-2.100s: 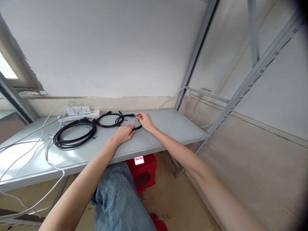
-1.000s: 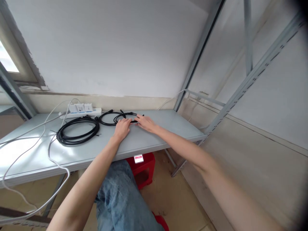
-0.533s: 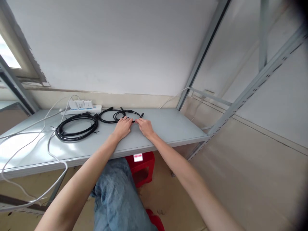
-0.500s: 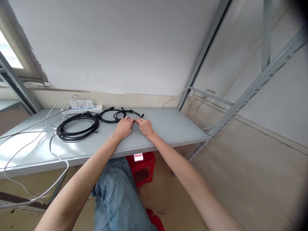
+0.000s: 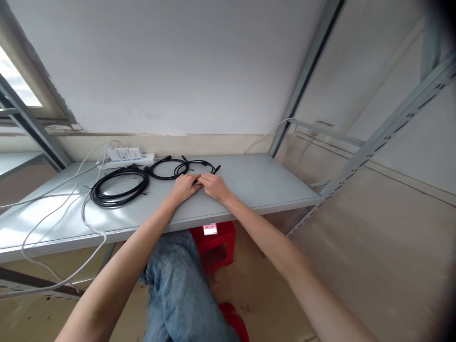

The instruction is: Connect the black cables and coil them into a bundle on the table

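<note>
Both hands lie close together on the grey table (image 5: 256,183). The left hand (image 5: 183,186) and the right hand (image 5: 213,185) meet at their fingertips. They rest on the near side of a small black cable loop (image 5: 206,164), with the fingers bent down over it. I cannot tell if they pinch the cable or only press on it.

The small black cable loop lies flat near the back of the table, about in the middle. One end pokes out to the right.

Just left of it lies a second black loop (image 5: 164,178) — the two loops overlap a little. Further left sits a big black coil (image 5: 107,202) with many turns.

Behind the coils, by the wall, is a white power strip (image 5: 130,159) with plugs in it. White cords (image 5: 83,211) run from there over the left part of the table, and one hangs off the front edge.

Under the table stands a red stool (image 5: 217,244) — beside it is the person's leg in blue jeans (image 5: 178,285).
</note>
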`<state>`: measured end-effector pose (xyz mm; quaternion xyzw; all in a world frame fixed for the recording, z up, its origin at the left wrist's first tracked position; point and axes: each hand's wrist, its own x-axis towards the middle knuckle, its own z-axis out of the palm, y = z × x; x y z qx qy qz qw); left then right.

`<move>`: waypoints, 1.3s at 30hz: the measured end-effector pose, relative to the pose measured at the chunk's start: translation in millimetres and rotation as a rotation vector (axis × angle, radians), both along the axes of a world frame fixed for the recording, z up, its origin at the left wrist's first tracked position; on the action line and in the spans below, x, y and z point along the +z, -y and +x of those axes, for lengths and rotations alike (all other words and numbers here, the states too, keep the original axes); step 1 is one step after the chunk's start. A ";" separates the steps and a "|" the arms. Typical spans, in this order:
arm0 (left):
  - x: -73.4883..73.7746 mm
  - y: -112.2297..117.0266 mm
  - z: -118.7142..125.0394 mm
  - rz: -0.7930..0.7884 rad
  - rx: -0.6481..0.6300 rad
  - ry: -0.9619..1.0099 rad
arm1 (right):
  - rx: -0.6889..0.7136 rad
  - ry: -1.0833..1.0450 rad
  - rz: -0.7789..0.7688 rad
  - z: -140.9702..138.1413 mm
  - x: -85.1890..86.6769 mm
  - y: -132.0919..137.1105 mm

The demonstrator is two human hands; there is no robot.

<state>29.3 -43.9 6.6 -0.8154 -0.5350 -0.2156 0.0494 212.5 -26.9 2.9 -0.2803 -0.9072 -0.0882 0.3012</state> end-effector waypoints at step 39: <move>0.1 0.4 2.3 -0.031 0.048 0.024 | 0.060 -0.447 -0.173 -4.5 -4.8 -1.6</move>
